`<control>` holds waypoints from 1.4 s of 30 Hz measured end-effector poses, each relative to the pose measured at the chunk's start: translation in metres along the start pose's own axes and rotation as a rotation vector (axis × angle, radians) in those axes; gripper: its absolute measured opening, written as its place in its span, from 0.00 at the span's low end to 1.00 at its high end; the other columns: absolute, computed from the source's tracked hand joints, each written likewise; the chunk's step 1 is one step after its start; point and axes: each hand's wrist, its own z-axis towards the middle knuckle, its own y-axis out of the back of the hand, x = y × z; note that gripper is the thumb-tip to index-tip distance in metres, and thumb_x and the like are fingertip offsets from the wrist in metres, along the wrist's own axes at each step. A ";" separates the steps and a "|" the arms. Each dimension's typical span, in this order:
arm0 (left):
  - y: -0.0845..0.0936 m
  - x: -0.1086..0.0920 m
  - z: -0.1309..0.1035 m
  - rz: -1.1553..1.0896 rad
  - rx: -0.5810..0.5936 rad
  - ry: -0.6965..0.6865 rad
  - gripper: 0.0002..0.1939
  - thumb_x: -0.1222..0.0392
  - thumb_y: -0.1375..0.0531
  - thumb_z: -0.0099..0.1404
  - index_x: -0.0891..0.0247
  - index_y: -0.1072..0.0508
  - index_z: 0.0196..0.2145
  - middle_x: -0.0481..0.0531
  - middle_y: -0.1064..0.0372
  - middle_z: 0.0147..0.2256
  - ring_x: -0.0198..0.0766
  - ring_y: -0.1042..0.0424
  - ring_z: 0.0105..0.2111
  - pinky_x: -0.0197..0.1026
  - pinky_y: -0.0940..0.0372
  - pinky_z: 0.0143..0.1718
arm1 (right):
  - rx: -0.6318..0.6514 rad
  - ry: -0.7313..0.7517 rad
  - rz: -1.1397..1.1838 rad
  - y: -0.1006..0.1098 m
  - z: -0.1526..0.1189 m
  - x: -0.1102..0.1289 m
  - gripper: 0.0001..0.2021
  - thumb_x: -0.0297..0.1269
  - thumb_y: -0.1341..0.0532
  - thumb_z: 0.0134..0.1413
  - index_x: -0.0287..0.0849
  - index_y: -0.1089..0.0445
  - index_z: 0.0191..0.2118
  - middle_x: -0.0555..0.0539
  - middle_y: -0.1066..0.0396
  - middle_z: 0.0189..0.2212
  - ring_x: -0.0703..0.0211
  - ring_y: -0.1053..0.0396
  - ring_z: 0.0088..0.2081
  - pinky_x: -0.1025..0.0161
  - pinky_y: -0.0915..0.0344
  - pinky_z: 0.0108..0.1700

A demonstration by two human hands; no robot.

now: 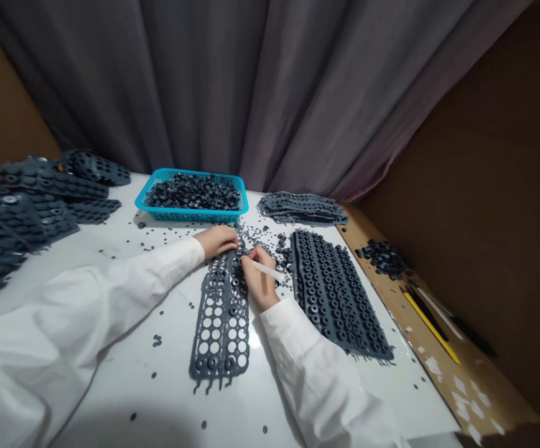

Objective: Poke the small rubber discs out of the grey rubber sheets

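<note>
A dark grey rubber sheet (224, 311) with rows of round holes lies flat on the white table, its length running away from me. Most holes near its front show white table through them; a few rings sit along the front edge. At the sheet's far end, my left hand (218, 241) rests with its fingers curled on the edge; what they pinch, if anything, is hidden. My right hand (259, 277) is closed around a white pen-like stick (268, 270), its tip end over the sheet's right side near the far end.
A blue basket (186, 216) of small dark rubber pieces stands behind. Ring-studded sheets (338, 289) lie to the right, flat sheets (302, 207) at the back right. More sheets (27, 205) pile up left. Small discs litter the table. A yellow cutter (431, 326) lies far right.
</note>
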 end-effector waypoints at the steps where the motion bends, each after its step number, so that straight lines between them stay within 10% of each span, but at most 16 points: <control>1: -0.001 0.003 -0.002 -0.031 -0.032 0.039 0.09 0.62 0.48 0.65 0.66 0.28 0.32 0.54 0.28 0.33 0.37 0.30 0.34 0.36 0.37 0.38 | -0.001 -0.006 -0.006 0.000 0.000 0.000 0.08 0.32 0.45 0.41 0.44 0.46 0.18 0.58 0.45 0.14 0.65 0.47 0.20 0.67 0.51 0.25; 22: -0.001 0.010 -0.007 -0.223 -0.106 0.259 0.15 0.55 0.47 0.61 0.67 0.26 0.35 0.52 0.26 0.30 0.37 0.29 0.30 0.34 0.38 0.31 | -0.060 -0.066 0.196 0.004 -0.001 0.002 0.03 0.34 0.45 0.44 0.43 0.40 0.24 0.57 0.39 0.18 0.64 0.42 0.23 0.68 0.47 0.26; 42: 0.013 0.010 0.030 0.209 0.239 -0.168 0.12 0.70 0.39 0.51 0.61 0.23 0.34 0.53 0.28 0.33 0.41 0.30 0.37 0.36 0.39 0.37 | -0.044 -0.124 0.254 -0.010 0.019 -0.011 0.04 0.35 0.44 0.42 0.43 0.39 0.21 0.56 0.38 0.16 0.65 0.42 0.21 0.68 0.46 0.25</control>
